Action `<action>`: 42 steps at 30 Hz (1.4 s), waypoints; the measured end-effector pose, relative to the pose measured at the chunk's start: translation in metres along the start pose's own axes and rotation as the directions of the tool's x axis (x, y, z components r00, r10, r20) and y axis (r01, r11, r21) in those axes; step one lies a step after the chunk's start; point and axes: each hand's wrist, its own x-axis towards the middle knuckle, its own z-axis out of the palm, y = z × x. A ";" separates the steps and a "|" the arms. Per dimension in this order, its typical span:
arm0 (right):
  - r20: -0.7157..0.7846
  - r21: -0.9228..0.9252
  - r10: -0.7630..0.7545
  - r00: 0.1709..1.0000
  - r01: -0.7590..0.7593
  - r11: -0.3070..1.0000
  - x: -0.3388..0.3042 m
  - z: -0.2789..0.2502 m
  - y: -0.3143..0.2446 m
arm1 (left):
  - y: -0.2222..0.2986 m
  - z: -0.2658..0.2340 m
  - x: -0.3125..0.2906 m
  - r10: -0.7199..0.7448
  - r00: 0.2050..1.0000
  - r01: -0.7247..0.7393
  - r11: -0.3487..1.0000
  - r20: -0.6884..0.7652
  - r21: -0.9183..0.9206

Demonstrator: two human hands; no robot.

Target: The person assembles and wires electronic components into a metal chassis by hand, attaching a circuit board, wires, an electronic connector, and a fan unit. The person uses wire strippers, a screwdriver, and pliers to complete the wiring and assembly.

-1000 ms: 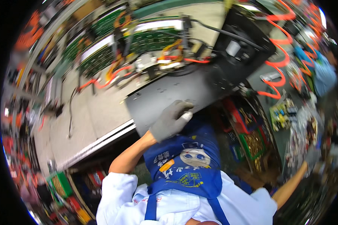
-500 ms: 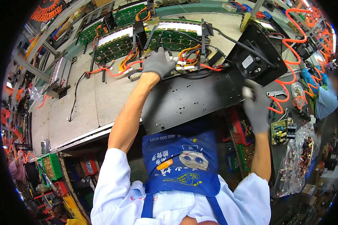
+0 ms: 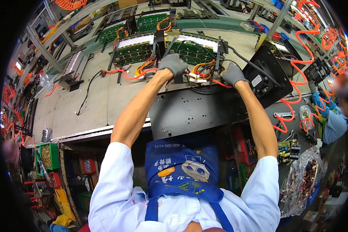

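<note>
My left hand [image 3: 173, 65], in a grey glove, is closed at the front of the assembly between two green circuit boards, the left board [image 3: 133, 55] and the right board [image 3: 191, 50]. What its fingers hold is hidden. My right hand [image 3: 233, 74], also gloved, curls at the assembly's right end, beside an upright black bracket [image 3: 219, 58]; its grip is hidden too. Between the hands hangs a bundle of yellow and brown wires [image 3: 202, 69] with white connectors [image 3: 197, 79]. A flat black metal plate [image 3: 197, 112] with small holes lies nearest me, under my forearms.
A black panel with a fan [image 3: 266, 75] tilts up at the right of the plate. An orange coiled hose [image 3: 296, 62] hangs beside it. A red cable [image 3: 127, 74] and a black cable [image 3: 85, 91] lie on the bench at left. A co-worker [image 3: 334, 120] is at far right.
My right hand has moved up and left from beside the plate to the assembly's right end. My left hand has curled closed at the wiring. The whole view has shifted slightly.
</note>
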 end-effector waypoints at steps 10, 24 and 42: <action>0.031 -0.162 -0.094 0.995 0.098 0.982 0.016 -0.009 -0.005 | -0.002 -0.023 -0.140 0.203 0.924 -0.319 0.877 -0.324 -0.359; -0.564 -0.190 -0.447 0.695 0.417 0.889 -0.122 0.048 0.003 | -0.074 0.064 -0.243 0.436 0.820 -0.559 0.750 -0.371 -0.354; -0.136 0.138 -0.041 0.990 0.060 0.989 -0.149 0.042 0.008 | -0.043 0.051 -0.231 0.214 0.942 -0.314 0.838 -0.260 -0.447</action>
